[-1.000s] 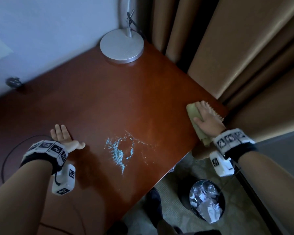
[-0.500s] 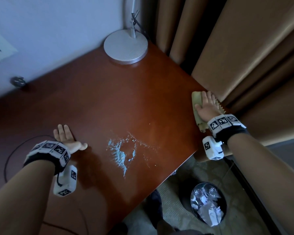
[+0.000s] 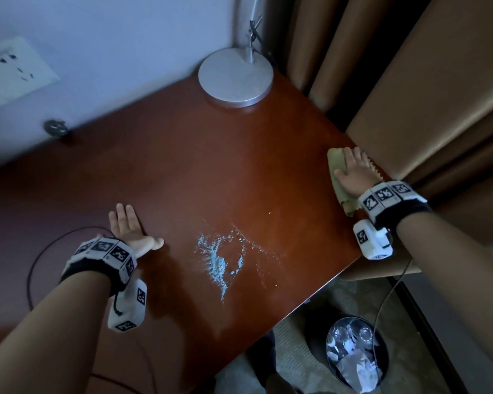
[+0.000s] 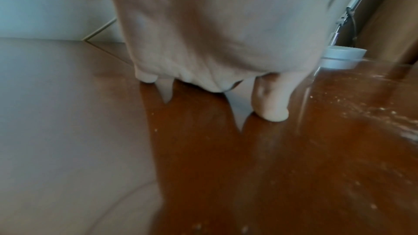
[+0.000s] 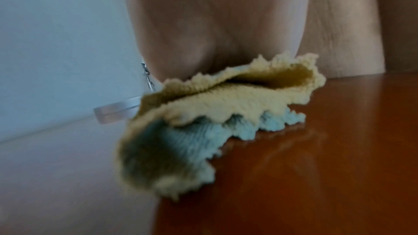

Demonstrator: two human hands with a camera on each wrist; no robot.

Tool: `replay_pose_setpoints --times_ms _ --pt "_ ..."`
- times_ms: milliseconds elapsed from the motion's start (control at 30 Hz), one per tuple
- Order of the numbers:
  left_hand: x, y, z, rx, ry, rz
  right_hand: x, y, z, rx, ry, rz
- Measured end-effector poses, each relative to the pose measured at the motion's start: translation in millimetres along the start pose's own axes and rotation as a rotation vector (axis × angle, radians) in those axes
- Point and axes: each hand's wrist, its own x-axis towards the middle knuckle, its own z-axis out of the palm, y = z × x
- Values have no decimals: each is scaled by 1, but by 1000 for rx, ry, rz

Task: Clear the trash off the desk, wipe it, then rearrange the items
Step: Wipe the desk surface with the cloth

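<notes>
I am seeing my right hand (image 3: 353,173) lying flat, fingers straight, pressing the yellow cloth (image 3: 337,177) onto the reddish-brown surface (image 3: 211,172) at its 3 o'clock edge, just beside the tan curtains (image 3: 410,81). In the right wrist view the cloth (image 5: 226,112) is folded, with a pale blue underside showing beneath the yellow layer. My left hand (image 3: 128,227) is resting palm down at about 9 o'clock, fingers straight and thumb out, holding nothing. A patch of light blue powder (image 3: 219,260) is lying between the hands, toward 6 o'clock, well apart from the cloth. The round silver lamp base (image 3: 235,76) is sitting at 12 o'clock against the wall. A trash bin (image 3: 353,359) holding crumpled waste is standing on the floor below the surface's near edge, around 5 o'clock.
</notes>
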Motion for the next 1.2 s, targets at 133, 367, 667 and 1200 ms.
replay_pose_setpoints --times_ms 133,367,667,1200 --pt "-2 -2 -2 59 -40 -1 28 -14 -13 -7 8 -7" --pt "-5 3 -4 32 -50 -12 47 -47 -19 -44 -12 -132" --pt "-7 0 -7 45 -73 -5 -2 -44 6 -119 -253 -480" --pt "4 4 -6 77 -85 -59 107 -106 -18 -70 61 -202"
